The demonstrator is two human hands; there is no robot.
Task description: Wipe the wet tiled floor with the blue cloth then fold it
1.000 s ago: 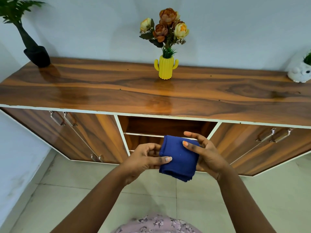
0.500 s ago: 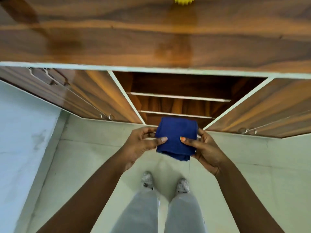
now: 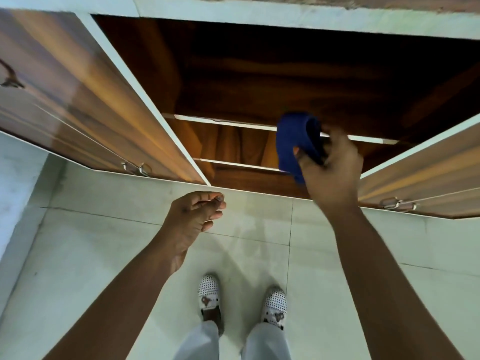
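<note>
Head view: the right hand (image 3: pixel 331 167) grips the folded cloth (image 3: pixel 293 144), fingers curled round it, in front of the open cabinet (image 3: pixel 233 74) at shelf (image 3: pixel 226 122) level. The left hand (image 3: pixel 194 214) hangs loosely curled over the floor (image 3: pixel 104 255) and holds nothing. Folding looks finished, so the step in hand seems to be stowing. Next, the cloth needs to be slid onto a shelf without its folds springing open.

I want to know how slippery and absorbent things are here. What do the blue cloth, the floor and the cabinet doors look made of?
Blue cloth: soft fabric, matte, bending in the right hand.
Floor: pale glossy tile, with joint lines and reflections.
Cabinet doors: wood or wood-look laminate, shiny, white-edged.
</note>
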